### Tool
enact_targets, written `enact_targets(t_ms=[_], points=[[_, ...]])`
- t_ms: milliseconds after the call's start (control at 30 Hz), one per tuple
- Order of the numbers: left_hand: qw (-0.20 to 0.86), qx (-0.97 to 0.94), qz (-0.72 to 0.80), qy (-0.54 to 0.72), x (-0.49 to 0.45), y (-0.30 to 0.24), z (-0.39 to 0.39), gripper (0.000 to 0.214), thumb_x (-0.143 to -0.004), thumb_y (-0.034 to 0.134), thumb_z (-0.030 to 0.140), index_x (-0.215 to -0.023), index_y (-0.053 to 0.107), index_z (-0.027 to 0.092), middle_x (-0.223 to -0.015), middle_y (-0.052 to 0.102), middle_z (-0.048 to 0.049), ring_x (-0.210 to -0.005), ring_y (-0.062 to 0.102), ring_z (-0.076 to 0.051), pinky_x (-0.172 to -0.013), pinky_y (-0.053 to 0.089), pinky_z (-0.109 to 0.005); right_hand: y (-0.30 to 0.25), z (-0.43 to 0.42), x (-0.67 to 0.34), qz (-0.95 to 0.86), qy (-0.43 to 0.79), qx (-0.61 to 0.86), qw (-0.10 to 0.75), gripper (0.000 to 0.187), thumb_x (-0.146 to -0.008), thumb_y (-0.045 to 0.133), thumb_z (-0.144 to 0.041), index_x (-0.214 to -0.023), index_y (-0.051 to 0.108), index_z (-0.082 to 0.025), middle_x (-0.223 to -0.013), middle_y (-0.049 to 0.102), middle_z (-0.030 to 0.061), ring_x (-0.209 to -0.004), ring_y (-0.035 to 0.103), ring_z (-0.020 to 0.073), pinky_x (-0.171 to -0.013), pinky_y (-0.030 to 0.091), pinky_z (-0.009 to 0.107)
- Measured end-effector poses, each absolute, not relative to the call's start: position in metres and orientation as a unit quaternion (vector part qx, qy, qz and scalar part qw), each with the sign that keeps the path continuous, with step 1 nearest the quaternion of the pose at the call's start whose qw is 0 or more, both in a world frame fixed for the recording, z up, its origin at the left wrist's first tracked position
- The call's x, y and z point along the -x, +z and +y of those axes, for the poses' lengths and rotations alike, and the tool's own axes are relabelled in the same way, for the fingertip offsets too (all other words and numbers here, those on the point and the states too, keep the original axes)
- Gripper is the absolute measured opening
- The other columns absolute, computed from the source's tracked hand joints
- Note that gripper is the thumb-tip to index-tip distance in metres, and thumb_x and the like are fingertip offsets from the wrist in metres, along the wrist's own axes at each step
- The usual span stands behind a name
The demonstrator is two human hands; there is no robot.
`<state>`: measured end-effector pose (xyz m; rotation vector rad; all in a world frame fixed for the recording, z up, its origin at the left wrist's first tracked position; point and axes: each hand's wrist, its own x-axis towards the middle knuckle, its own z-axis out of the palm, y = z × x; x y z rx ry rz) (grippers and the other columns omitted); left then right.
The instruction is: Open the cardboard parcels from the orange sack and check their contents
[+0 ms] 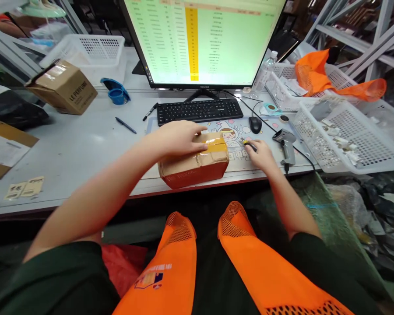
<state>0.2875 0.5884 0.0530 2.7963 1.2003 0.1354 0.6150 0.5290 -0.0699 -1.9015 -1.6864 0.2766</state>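
Note:
A small taped cardboard box (197,168) sits at the table's front edge, its near side slightly over the edge. My left hand (180,138) rests across its top, thumb and fingers gripping it beside the shiny yellow-brown tape. To the right of the box, my right hand (260,154) is closed around a yellow-and-black utility knife (250,145). The knife's tip points left toward the box, just above the printed desk mat (230,131). Part of the knife's handle is hidden in my palm.
Behind the box stand a black keyboard (200,110) and a monitor (203,43). A mouse (255,124) and barcode scanner (286,146) lie to the right, near white baskets (351,148). On the left are a pen (125,125), a blue container (118,94) and an open carton (64,87).

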Motion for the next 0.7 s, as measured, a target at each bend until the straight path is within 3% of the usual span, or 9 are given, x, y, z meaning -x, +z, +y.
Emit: enact_targets(t_ms=[100, 267, 433, 700], points=[[0.052, -0.928, 0.366, -0.052, -0.322, 0.069, 0.612, 0.065, -0.094, 0.061, 0.060, -0.150, 0.066, 0.027, -0.115, 0.081, -0.0107, -0.099, 0.074, -0.032, -0.081, 0.051, -0.036, -0.067, 0.520, -0.561, -0.675, 0.195, 0.579, 0.415, 0.055, -0.100, 0.056, -0.061, -0.125, 0.075, -0.016, -0.127, 0.076, 0.0166, -0.117, 0.071, 0.0287, -0.102, 0.057, 0.045], [0.011, -0.921, 0.366, -0.132, -0.362, 0.079, 0.601, 0.064, -0.087, 0.073, 0.045, -0.147, 0.069, 0.023, -0.093, 0.079, -0.0122, -0.081, 0.073, -0.033, -0.076, 0.049, -0.038, -0.051, 0.501, -0.510, -0.629, 0.238, 0.552, 0.493, 0.048, -0.087, 0.075, -0.064, -0.106, 0.068, -0.020, -0.100, 0.072, 0.0082, -0.094, 0.069, 0.0253, -0.087, 0.056, 0.041], [-0.035, -0.921, 0.337, -0.190, -0.371, 0.082, 0.583, 0.070, -0.095, 0.063, 0.029, -0.163, 0.049, 0.019, -0.093, 0.079, -0.0148, -0.080, 0.074, -0.036, -0.076, 0.047, -0.041, -0.051, 0.506, -0.508, -0.598, 0.289, 0.549, 0.508, 0.044, -0.081, 0.076, -0.061, -0.098, 0.059, -0.024, -0.093, 0.067, 0.0041, -0.087, 0.062, 0.0226, -0.079, 0.052, 0.037], [-0.077, -0.934, 0.273, -0.218, -0.359, 0.080, 0.599, 0.041, -0.104, 0.048, 0.028, -0.139, 0.065, 0.017, -0.079, 0.075, -0.0121, -0.072, 0.071, -0.032, -0.073, 0.047, -0.041, -0.044, 0.522, -0.513, -0.652, 0.298, 0.463, 0.521, 0.028, -0.092, 0.064, -0.049, -0.088, 0.050, -0.025, -0.081, 0.054, -0.0007, -0.077, 0.050, 0.0176, -0.073, 0.044, 0.034]])
